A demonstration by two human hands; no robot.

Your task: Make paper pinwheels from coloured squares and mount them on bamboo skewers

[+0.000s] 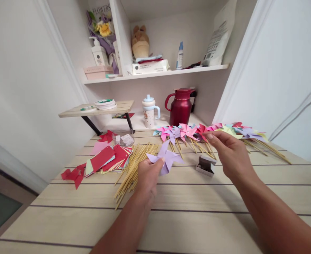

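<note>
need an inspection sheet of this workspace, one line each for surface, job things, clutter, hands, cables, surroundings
Surface: planked table, dark seams
Job things: lilac pinwheel in left hand; stick pile, paper stack, open box nearby; pinwheel row behind
Clutter: mug, red jug at back
Left hand: pinching lilac pinwheel
Right hand: raised, fingertips together; cannot tell if holding anything
Cables: apparently grey cord at right wall
Surroundings: white shelf above, with plush toy, spray bottle

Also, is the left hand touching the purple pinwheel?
Touching. The head view shows it plainly: the left hand grips the purple pinwheel at its near side, with the thumb pressed over the paper.
</note>
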